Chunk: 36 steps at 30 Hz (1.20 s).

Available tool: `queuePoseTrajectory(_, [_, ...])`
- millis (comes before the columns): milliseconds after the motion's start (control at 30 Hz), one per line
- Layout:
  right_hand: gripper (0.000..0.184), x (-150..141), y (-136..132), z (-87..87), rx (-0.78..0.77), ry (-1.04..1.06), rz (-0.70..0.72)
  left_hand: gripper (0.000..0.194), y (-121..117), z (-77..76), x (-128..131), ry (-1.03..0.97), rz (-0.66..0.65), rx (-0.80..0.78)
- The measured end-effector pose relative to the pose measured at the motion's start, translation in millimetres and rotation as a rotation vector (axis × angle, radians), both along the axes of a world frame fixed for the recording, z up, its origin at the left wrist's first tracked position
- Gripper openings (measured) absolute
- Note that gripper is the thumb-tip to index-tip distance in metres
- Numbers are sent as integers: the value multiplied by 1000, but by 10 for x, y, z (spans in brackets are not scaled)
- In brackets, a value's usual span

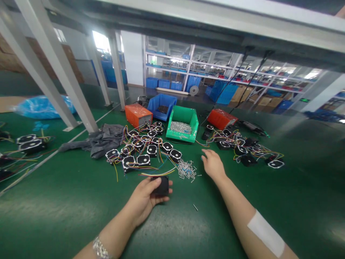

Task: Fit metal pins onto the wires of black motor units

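Observation:
My left hand (147, 196) is closed around a black square motor (161, 186), thumb on its face and fingers beneath; coloured wires show just behind it. To the right, my right hand (212, 164) reaches forward over the green surface (172, 230), its fingers loosely apart and nothing visible in them. It is nearest to a pile of silver screws (187, 169), which lies between my hands. One loose screw (195, 207) lies closer to me. Beyond the pile stands a green bin (183, 136) with many small metal screws inside.
Wired black motors (142, 160) crowd the left; more motors (249, 160) lie right. Behind them are a blue bin (161, 104) and two orange boxes (138, 115), (222, 119). A grey cloth (106, 140) lies beside a metal post (58, 68). Cables hang at the right.

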State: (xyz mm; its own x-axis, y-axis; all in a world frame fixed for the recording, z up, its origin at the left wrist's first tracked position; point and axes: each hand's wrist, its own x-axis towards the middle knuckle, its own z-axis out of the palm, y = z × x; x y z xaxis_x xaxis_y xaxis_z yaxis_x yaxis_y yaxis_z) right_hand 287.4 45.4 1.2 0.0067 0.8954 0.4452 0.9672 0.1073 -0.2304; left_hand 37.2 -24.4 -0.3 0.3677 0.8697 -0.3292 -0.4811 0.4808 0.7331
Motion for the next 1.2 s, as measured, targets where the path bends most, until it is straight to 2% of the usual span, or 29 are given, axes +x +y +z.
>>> queuePoseTrajectory(100, [23,167,59,-143,-25,0,-32,30,-43,-18,33,-15,-52,-5])
queuePoseTrajectory(200, [13,182,65,-207,-40,20,-51,36,-77,-33,65,-23,-88,-24])
queuePoseTrajectory(367, [16,70,54,-133,-68,106,-69,38,-61,-49,89,-44,-71,-59])
queuePoseTrajectory(433, [15,-100,-37,-22,-72,150,-60,39,-49,-57,97,-55,-57,-64])
queuePoseTrajectory(500, [12,-360,-208,128,-87,224,10,39,-43,-69,106,-68,-51,-64])
queuePoseTrajectory(567, [10,-658,-425,279,-145,419,215,39,-44,-80,114,-83,-54,-54])
queuePoseTrajectory(633, [10,-919,-625,376,-187,483,377,38,-53,-85,118,-106,-65,-31])
queuePoseTrajectory(700, [11,-1094,-755,386,-192,468,434,36,-70,-77,119,-140,-71,-6])
queuePoseTrajectory(800, [12,-1207,-813,273,-144,437,419,31,-99,-48,121,-173,-70,19])
queuePoseTrajectory(900, [16,-1230,-801,172,-89,407,419,28,-113,-24,124,-172,-71,39])
queuePoseTrajectory(967, [17,-1207,-784,187,-100,391,454,27,-104,-20,119,-158,-61,42])
queuePoseTrajectory(1100, [15,-983,-688,390,-171,407,445,25,-42,-16,72,-65,-15,3])
queuePoseTrajectory(1200, [13,-702,-590,523,-397,183,401,23,15,2,20,-14,48,4])
